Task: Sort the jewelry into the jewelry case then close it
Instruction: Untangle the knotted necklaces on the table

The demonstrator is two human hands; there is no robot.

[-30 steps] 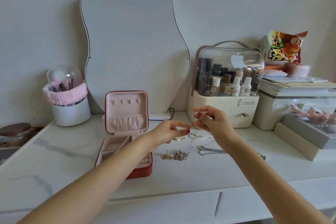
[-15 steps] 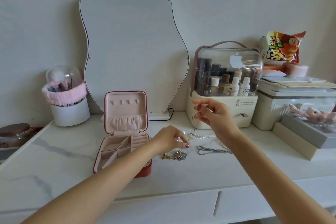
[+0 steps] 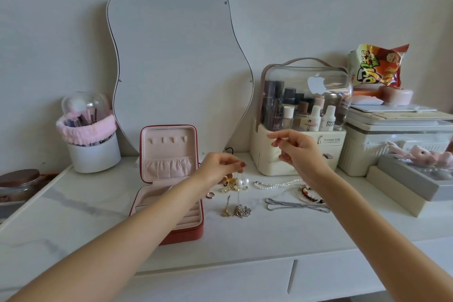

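The red jewelry case (image 3: 188, 229) stands open on the white table, its pink lid (image 3: 169, 152) upright. My left hand (image 3: 217, 167) hovers just right of the case, pinching a thin necklace (image 3: 239, 191) that hangs down to a silver pendant (image 3: 242, 211) on the table. My right hand (image 3: 297, 152) is raised further right, thumb and forefinger pinched as if on the other end; the strand there is too fine to see. On the table lie a pearl necklace (image 3: 277, 184), a silver rope chain (image 3: 294, 204), a beaded bracelet (image 3: 310, 195), a ring (image 3: 210, 195), pearl earrings (image 3: 241, 183) and a gold pendant (image 3: 226, 212).
A wavy mirror (image 3: 179, 61) leans on the wall behind the case. A cosmetics organiser (image 3: 304, 115) stands behind my right hand, storage boxes (image 3: 397, 135) and a grey box (image 3: 411, 179) to its right. A brush holder (image 3: 93, 135) and a jar (image 3: 19, 179) sit at the left.
My hands were fingertip to fingertip over the jewelry; they have drawn apart. The right hand rose and went right; the left dipped, then lifted, with the necklace hanging from it.
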